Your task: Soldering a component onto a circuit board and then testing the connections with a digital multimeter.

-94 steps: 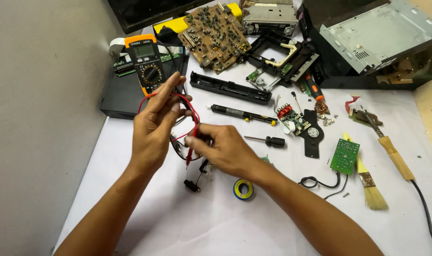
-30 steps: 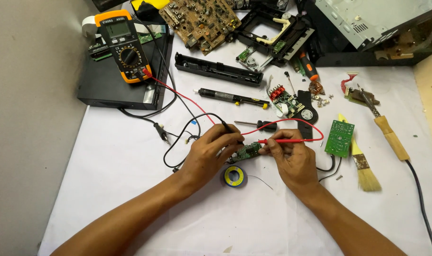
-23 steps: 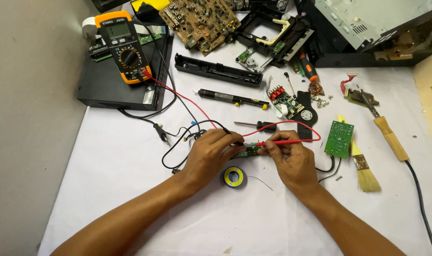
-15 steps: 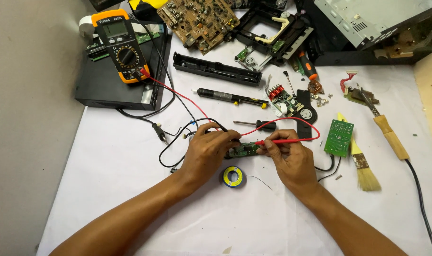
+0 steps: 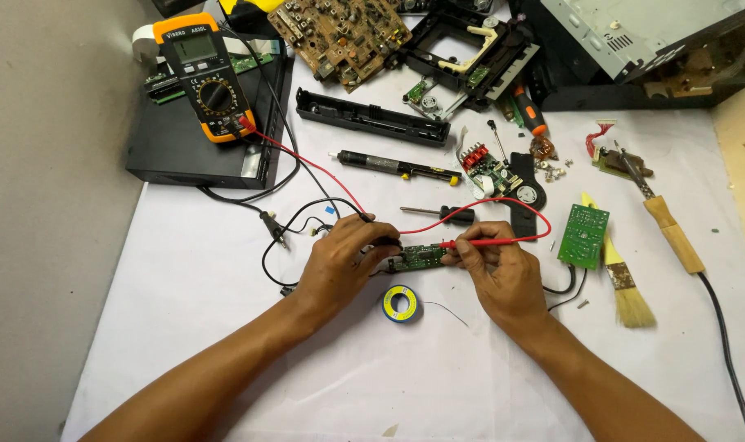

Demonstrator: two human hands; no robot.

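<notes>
Hands barely shifted; left hand (image 5: 344,262) pinches black probe, right hand (image 5: 503,274) red probe (image 5: 479,242), on narrow green board (image 5: 417,259).

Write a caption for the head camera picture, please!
Left hand and right hand press black and red probe onto a small green circuit board.

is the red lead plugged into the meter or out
Plugged in: the red lead runs into a socket on the yellow multimeter.

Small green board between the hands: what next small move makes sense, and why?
Probably glance at the multimeter: the right hand presses the red probe onto the small green board, and the left hand holds the black probe at its other end.
</notes>
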